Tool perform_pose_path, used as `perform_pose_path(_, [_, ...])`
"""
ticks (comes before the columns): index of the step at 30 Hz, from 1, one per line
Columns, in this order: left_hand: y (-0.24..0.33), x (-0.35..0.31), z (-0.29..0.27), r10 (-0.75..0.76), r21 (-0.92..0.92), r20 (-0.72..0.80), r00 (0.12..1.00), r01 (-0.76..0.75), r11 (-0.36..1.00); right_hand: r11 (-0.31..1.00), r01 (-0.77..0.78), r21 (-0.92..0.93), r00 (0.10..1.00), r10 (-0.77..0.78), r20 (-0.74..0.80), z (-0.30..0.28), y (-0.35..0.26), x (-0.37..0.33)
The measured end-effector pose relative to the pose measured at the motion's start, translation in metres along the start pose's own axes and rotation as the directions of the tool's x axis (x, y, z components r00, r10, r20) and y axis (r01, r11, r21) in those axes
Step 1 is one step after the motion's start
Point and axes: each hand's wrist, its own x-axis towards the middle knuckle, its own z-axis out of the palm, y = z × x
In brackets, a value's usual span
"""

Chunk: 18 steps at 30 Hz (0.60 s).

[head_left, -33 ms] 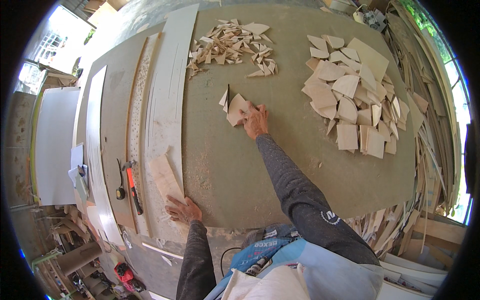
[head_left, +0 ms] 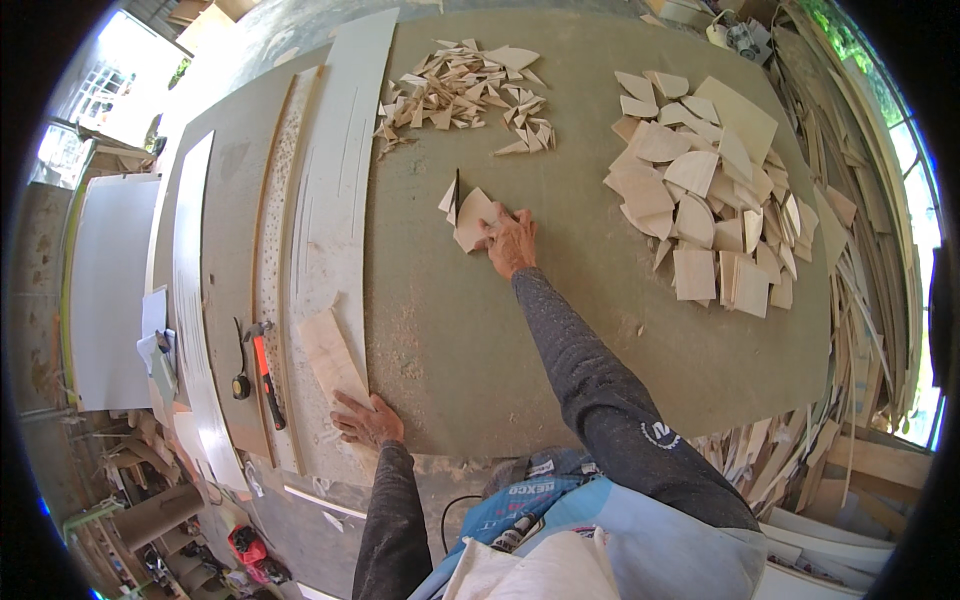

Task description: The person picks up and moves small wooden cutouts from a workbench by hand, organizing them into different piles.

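Note:
Near the middle of the table, my right hand [head_left: 511,243] holds a small pale wooden piece with a curved edge [head_left: 474,218], its fingers bent onto the piece's right side. Just left of that piece stands a thin dark upright blade [head_left: 457,196]. A small pointed offcut [head_left: 446,204] lies against the blade's left side. At the table's near edge, my left hand [head_left: 370,420] lies with fingers spread on the lower end of a light wooden board [head_left: 333,350]. The board rests slanted on a long white strip [head_left: 345,180].
At right lies a heap of rounded and square wooden pieces [head_left: 693,172]. Pointed scraps [head_left: 450,90] are piled at the far side. A hammer [head_left: 266,370] and a tape measure [head_left: 241,385] lie left. Stacked timber [head_left: 850,240] lines the right edge.

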Motion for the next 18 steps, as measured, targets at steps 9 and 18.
perform_pose_path(9, [0.0, 0.001, 0.001, -0.002, -0.012, -0.002, 1.0, 0.002, 1.0, 1.0, 0.017, 0.003, 1.0, -0.017, -0.025, 0.001, 0.004, 0.008])
perform_pose_path(18, [0.003, 0.0, -0.001, 0.0, 0.009, 0.002, 1.0, 0.0, 1.0, 0.999, -0.001, 0.037, 1.0, 0.001, -0.013, -0.003, 0.001, -0.003])
